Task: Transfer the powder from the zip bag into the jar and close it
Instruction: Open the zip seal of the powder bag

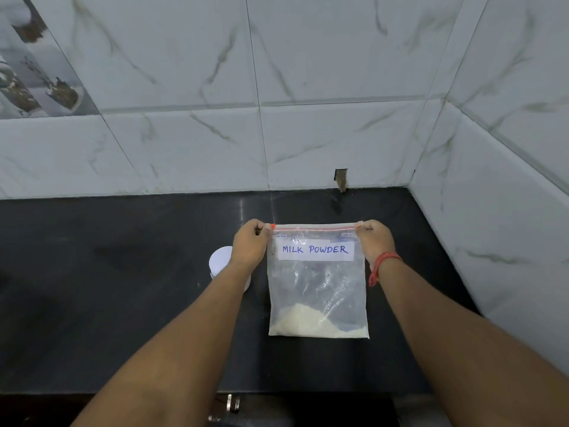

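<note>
Above, we see the left hand [248,245] and right hand [375,241] each pinching a top corner of the zip bag [317,282], jar [222,261] beside.

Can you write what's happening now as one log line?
hands: left, right pinch zip bag top corners | zip: closed | jar: lid on

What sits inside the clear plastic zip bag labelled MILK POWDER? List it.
The clear plastic zip bag holds off-white powder heaped along its bottom edge; the rest looks empty. The white paper label covers a strip near the top, hiding whatever is behind it.
</note>
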